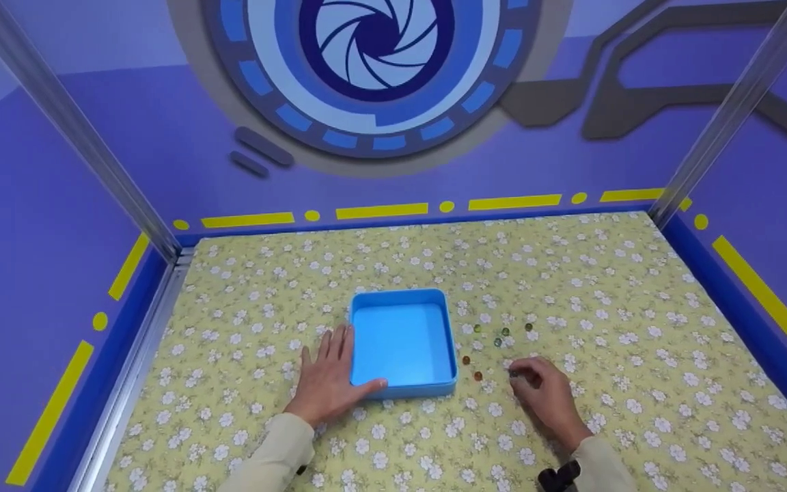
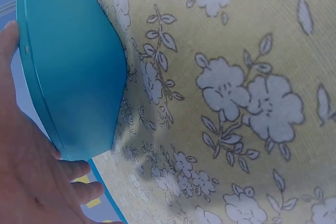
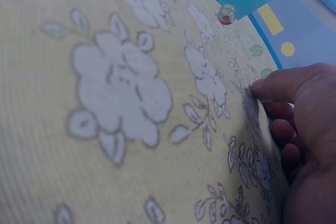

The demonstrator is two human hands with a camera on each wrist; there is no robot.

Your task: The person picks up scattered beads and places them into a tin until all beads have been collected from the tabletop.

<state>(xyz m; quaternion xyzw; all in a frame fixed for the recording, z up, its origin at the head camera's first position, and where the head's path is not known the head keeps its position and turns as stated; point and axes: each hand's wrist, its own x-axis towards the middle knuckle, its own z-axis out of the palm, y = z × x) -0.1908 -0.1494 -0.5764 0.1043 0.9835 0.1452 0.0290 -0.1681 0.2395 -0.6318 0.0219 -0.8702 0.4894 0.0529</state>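
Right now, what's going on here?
A person's left hand rests at the left side of a blue tray, its thumb over the near rim. Their right hand, fingers curled, seems to pinch a small marble, mostly hidden. Four greenish marbles and two orange marbles lie on the flowered cloth, right of the tray.

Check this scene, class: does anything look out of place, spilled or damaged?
Nothing looks damaged. The only untidy thing is the translucent marbles, lying loose and scattered on the floral tablecloth beside the blue square tray, rather than gathered together.
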